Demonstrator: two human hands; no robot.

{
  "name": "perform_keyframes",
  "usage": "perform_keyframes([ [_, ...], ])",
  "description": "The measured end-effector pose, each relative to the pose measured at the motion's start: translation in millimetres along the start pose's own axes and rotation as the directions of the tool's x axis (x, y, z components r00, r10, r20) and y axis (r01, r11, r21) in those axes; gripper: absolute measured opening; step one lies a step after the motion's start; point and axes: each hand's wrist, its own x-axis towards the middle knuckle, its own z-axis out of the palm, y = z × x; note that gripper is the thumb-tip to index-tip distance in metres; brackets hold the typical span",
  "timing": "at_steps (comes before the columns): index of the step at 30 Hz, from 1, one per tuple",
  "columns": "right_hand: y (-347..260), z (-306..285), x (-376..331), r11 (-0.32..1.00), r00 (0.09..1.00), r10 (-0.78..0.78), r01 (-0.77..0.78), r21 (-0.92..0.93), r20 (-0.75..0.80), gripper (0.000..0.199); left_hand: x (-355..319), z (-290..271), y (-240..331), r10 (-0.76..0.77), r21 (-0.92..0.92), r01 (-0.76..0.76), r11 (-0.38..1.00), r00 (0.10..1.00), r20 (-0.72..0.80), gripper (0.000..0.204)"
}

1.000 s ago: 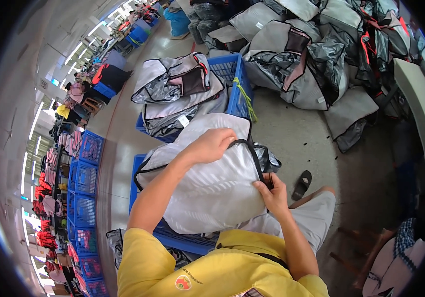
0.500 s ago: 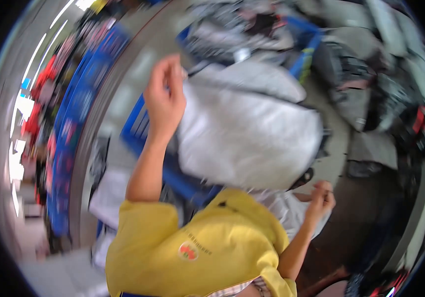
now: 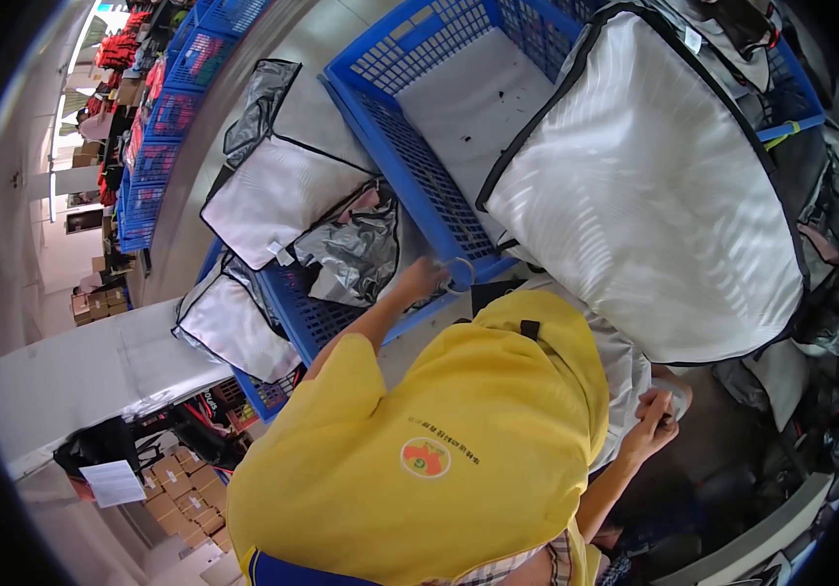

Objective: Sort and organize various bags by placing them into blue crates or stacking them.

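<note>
A large white fabric piece with black edging (image 3: 634,195) leans across the blue crates in front of me. My left hand (image 3: 423,279) is beside the near crate's corner, smeared by motion, and its fingers do not show clearly. A thin pale ring (image 3: 461,276) shows right by it; I cannot make out whether the hand holds it. Below the white piece's lower edge, my right hand (image 3: 650,426) is closed, and what it holds, if anything, is hidden. A pale curved band (image 3: 681,395) shows just behind those fingers.
A blue crate (image 3: 380,166) has a pale sheet with dark scraps on its bottom. Another blue crate (image 3: 307,317) at left bears white and silver pieces (image 3: 288,190). Silvery pieces (image 3: 820,225) pile up at right. Blue crates (image 3: 151,176) line the far left.
My view has turned, bringing the crate with the pale sheet into sight. The left hand has come down from over the white piece to the crate's corner. The right hand stays low at right.
</note>
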Motion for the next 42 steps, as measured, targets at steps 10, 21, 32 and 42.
perform_keyframes([
  [10,-42,11,-15,0.992,0.984,-0.109,0.098,0.077,0.144,0.041,-37,-66,149,0.402,0.034,-0.402,0.915,0.900,-0.169,0.020],
  [21,-99,25,-30,0.905,0.915,-0.018,-0.156,0.395,0.402,0.024,-152,-38,365,0.931,-0.135,-0.924,0.357,0.364,-0.028,0.036],
  [32,-66,-6,-49,0.995,0.993,-0.036,0.025,0.096,0.113,0.024,-166,-4,403,0.920,-0.412,-0.845,0.342,0.211,0.331,0.033],
  [42,-47,-15,-53,0.943,0.986,-0.134,0.095,0.319,0.103,0.019,-173,10,413,0.922,-0.293,-0.891,0.348,0.268,0.279,0.012],
])
